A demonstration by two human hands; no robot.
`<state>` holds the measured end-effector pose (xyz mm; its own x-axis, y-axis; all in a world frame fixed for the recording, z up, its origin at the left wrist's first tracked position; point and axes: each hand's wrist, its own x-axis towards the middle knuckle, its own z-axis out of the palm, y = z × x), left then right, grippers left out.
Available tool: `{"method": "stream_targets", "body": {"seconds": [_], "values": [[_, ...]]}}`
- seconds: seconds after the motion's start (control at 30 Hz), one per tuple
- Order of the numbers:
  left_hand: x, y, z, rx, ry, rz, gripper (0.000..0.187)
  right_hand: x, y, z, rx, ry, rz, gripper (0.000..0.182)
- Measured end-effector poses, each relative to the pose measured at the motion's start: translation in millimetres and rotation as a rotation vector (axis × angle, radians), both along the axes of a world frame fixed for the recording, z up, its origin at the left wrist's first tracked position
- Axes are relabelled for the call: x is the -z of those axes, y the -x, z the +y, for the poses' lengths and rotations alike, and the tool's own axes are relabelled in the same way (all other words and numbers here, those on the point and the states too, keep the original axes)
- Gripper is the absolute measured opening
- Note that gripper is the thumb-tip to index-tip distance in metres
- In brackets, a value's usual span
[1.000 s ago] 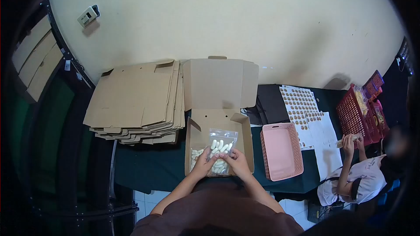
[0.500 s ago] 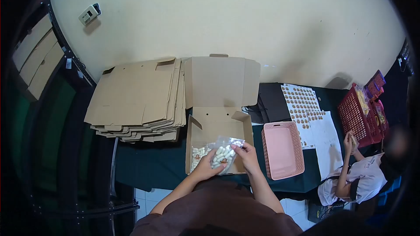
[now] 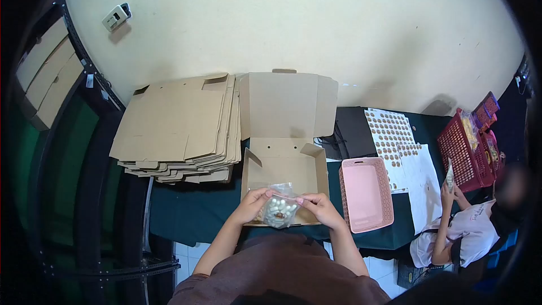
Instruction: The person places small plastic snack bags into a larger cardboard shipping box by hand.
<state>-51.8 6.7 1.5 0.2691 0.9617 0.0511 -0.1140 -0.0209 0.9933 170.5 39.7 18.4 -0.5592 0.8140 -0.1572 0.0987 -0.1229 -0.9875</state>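
Note:
A clear plastic bag (image 3: pixel 280 213) of small whitish pieces, with a brown round label, hangs upright between my hands over the front of an open cardboard box (image 3: pixel 285 168). My left hand (image 3: pixel 254 205) pinches the bag's upper left edge, and my right hand (image 3: pixel 320 209) pinches its upper right edge. The top of the bag is folded or creased between my fingers. The box's lid stands raised at the back. My left hand and the held bag hide most of the box's front left corner.
Flattened cardboard boxes (image 3: pixel 169 121) are piled at left. At right are a pink basket (image 3: pixel 364 192), a dark flat item (image 3: pixel 355 133), sticker sheets (image 3: pixel 389 135) and red baskets (image 3: pixel 464 149). A co-worker (image 3: pixel 457 229) at far right holds a small packet.
The bag has gone from tilted to upright, its label now facing me lower down. My left hand has shifted from its lower side to the upper edge. The co-worker's packet is raised.

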Motion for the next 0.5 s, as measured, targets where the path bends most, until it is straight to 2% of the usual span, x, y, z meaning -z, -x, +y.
{"method": "stream_targets", "body": {"seconds": [0.03, 0.1, 0.17, 0.23, 0.27, 0.3, 0.37, 0.4, 0.5], "values": [[-0.8, -5.0, 2.6, 0.002, 0.001, 0.0, 0.036, 0.1, 0.1, -0.1, 0.002, 0.001, 0.0, 0.025], [-4.1, -18.1, 8.4, -0.496, -0.069, -0.264, 0.035, -2.4, 2.7, -1.3, 0.138, -0.154, -0.016, 0.024], [-4.4, -14.8, 5.0, -0.499, -0.11, -0.246, 0.035, -16.3, 6.2, -5.1, 0.184, -0.251, 0.025, 0.021], [-11.9, -13.1, 2.0, -0.495, -0.199, -0.214, 0.034, -18.4, 8.8, -7.8, 0.422, -0.427, 0.07, 0.022], [-17.5, -19.6, -1.8, -0.384, -0.23, -0.168, 0.04, -23.8, 9.5, -7.4, 0.382, -0.554, 0.034, 0.022], [-25.7, -28.1, -4.8, -0.384, -0.229, -0.168, 0.04, -31.5, 14.0, -9.7, 0.382, -0.552, 0.034, 0.022], [-35.7, -41.6, -7.4, -0.275, -0.419, 0.07, 0.049, -41.8, 25.3, -14.6, 0.308, -0.853, -0.125, 0.026], [-28.3, -43.8, -9.6, -0.221, -0.328, -0.036, 0.057, -40.2, 26.4, -15.1, 0.244, -0.913, -0.188, 0.031], [-19.2, -42.6, -12.4, -0.298, -0.311, 0.011, 0.058, -40.8, 33.4, -19.0, 0.187, -0.952, -0.195, 0.032]]}}
